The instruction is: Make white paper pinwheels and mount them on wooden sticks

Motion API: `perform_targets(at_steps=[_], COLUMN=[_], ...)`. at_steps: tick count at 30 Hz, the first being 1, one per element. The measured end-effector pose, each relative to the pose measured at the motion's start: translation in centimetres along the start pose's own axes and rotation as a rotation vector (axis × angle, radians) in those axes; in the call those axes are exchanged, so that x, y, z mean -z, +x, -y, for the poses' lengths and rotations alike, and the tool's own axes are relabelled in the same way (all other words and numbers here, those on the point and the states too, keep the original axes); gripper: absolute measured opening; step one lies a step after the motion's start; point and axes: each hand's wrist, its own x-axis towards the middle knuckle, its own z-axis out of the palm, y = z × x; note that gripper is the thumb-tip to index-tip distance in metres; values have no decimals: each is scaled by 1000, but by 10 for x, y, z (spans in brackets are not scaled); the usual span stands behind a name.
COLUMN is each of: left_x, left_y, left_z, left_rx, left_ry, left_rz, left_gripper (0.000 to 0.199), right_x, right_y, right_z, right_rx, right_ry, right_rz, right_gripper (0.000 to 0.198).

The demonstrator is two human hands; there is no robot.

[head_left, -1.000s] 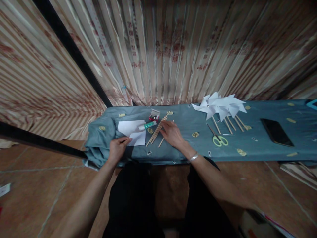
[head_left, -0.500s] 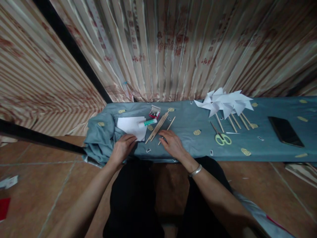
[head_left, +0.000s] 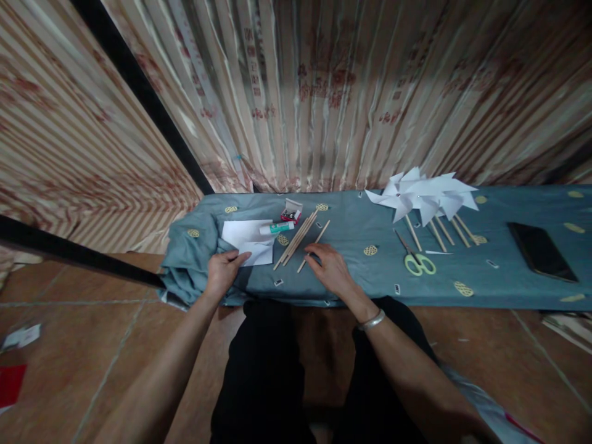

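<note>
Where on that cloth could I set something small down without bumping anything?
Probably the bare cloth between the loose stick and scissors. Another patch lies between the pinwheels and phone. It's crowded on the left: paper, glue stick, box and stick bundle sit close together, near both hands.

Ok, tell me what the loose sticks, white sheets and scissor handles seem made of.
Loose sticks: probably matte, unpainted wood, judging by their pale tan. White sheets: likely matte paper, thin with crisp edges. Scissor handles: perhaps smooth plastic, given their uniform light green.
</note>
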Motion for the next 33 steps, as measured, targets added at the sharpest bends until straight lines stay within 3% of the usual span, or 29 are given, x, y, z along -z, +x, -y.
perform_targets(at_steps=[7,13,16,19,24,27,30,33], left_x=[11,25,18,-9,-80,-119,-146,-161], left_y=[-6,-34,-56,-73,-83,-80,-78,-84], left_z=[-8,-38,-56,-77,-115,-133,-142,-139], left_rx=[-124,-211,-237,-357,-708,-908,-963,-963], left_ry=[-55,-64,-94,-178,-167,0,167,216], left_rz=[31,-194,-291,-265,44,179,237,283], left_gripper=[29,29,30,28,23,25,23,24], right_x=[9,28,41,57,83,90,96,106], right_y=[-8,-20,-29,-40,-53,-58,-65,-76], right_z=[-1,-5,-9,-15,-39,-62,-80,-89], right_rx=[23,-11,-47,-85,-263,-311,-335,-377], right_ry=[-34,-19,26,81,219,398,434,217], right_rz=[55,24,-7,-62,-240,-324,-336,-301], right_gripper=[20,21,23,24,27,31,37,57])
